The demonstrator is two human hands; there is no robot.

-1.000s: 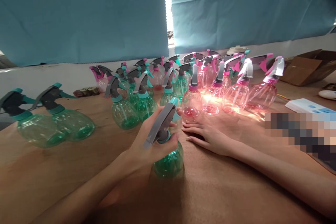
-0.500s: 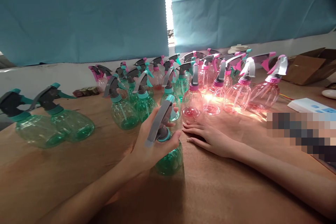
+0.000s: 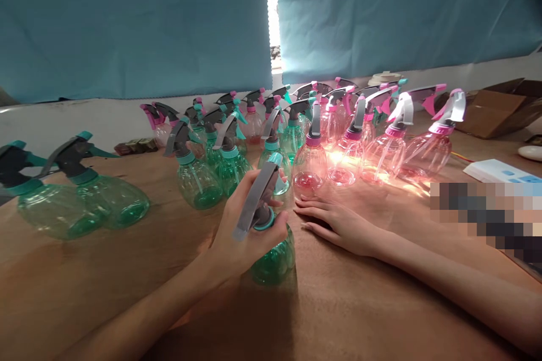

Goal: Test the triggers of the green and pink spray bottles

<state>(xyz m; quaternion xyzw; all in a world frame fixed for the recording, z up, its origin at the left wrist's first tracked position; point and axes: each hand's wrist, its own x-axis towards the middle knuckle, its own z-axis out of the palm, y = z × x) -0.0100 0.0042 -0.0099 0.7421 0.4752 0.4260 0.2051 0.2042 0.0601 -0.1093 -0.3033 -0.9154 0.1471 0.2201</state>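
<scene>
Bottles, two, squat translucent green plastic with grey-and-turquoise trigger heads (image 3: 122, 197), at left on the brown wood-toned tabletop (image 3: 359, 304). Next rightward, farther off: a cluster of mostly green ribbed plastic spray bottles (image 3: 199, 183), a few pink-topped ones behind.

Near centre: left hand (image 3: 237, 231), closed round the neck of a rounded clear-green plastic spray bottle (image 3: 273, 265); thumb on the near right side, fingers curled round the far side. Held bottle lies to the right of the palm, long axis roughly upright, base low; whether base touches tabletop, cannot tell. Its grey trigger head (image 3: 258, 197) slants from near left to far right, turquoise nozzle end far. Left hand is the nearer, in contact; right hand (image 3: 342, 223) sits apart, to the right.

Right hand: palm down on tabletop, grasping nothing, fingers pointing left, tips just beside the front translucent pink plastic spray bottles (image 3: 310, 166).

Far right: open brown cardboard box (image 3: 495, 110); nearer, white-and-blue rectangular power strip (image 3: 495, 172), apparently.
</scene>
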